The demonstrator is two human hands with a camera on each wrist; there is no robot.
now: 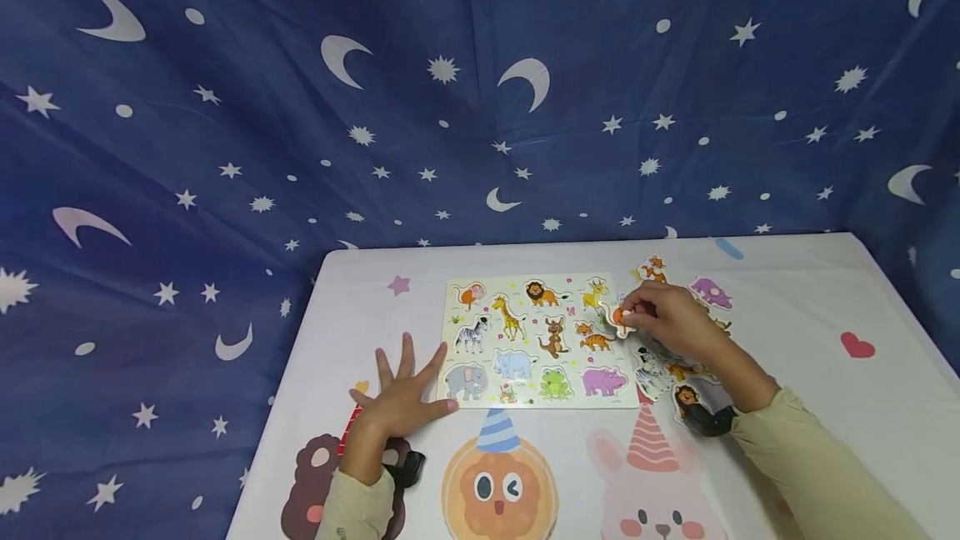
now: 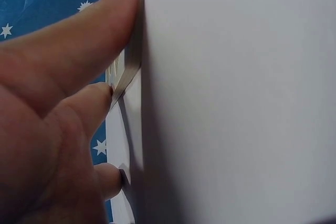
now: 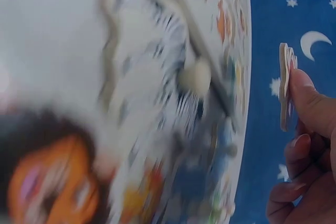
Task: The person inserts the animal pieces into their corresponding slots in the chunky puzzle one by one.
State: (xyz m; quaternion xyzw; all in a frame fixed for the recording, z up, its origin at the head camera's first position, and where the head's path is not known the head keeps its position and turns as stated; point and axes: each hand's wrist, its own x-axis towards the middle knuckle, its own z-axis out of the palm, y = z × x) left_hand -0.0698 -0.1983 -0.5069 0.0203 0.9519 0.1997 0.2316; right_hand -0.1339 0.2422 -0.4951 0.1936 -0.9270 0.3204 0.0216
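The puzzle board (image 1: 480, 340) lies flat on the table, printed with a giraffe, a zebra, a frog and other animals. My left hand (image 1: 401, 402) has its fingers spread at the board's left edge; in the left wrist view the thumb (image 2: 100, 30) touches the board's side. Between thumb and fingers, my right hand (image 1: 671, 319) pinches a monkey puzzle piece (image 1: 619, 321), raised over the board's right edge. From the right wrist, that piece (image 3: 284, 87) appears edge-on, and the fingers hide part of its picture.
Loose animal pieces lie in a cluster right of the board, partly under the right forearm: a zebra piece (image 1: 651, 372), a lion piece (image 1: 686, 398), a purple hippo piece (image 1: 711, 292) and a tiger piece (image 1: 654, 269). Behind the table (image 1: 795, 298) hangs a blue starry cloth (image 1: 450, 148).
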